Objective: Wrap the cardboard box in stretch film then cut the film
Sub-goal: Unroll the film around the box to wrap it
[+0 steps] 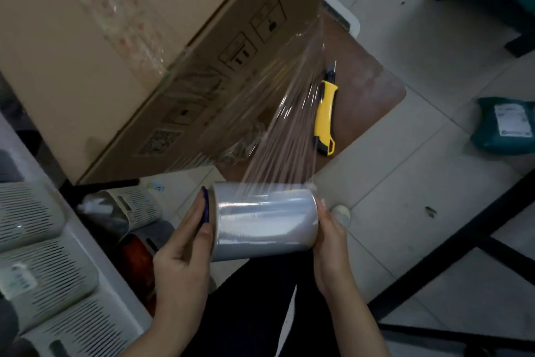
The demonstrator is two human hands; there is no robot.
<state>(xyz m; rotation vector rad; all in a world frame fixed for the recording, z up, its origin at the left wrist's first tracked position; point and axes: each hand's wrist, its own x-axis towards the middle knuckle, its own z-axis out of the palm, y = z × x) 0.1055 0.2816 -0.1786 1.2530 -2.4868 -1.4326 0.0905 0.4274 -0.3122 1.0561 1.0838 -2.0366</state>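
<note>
A large brown cardboard box (115, 38) stands tilted on a brown stool seat (367, 90). Clear film wrinkles over its top face. I hold a roll of stretch film (263, 220) by its two ends, just below the box. My left hand (182, 252) presses the left end with its purple core, and my right hand (330, 235) presses the right end. A taut sheet of film (289, 113) runs from the roll up to the box's right corner. A yellow and black utility knife (325, 113) lies on the seat beside the box, blade out.
White slotted baskets (37, 255) line a shelf at left, with more bins on the floor below the box. A teal parcel with a label (503, 128) lies on the tiled floor at right. Black frame legs (451, 246) cross the lower right. My dark trouser leg is beneath the roll.
</note>
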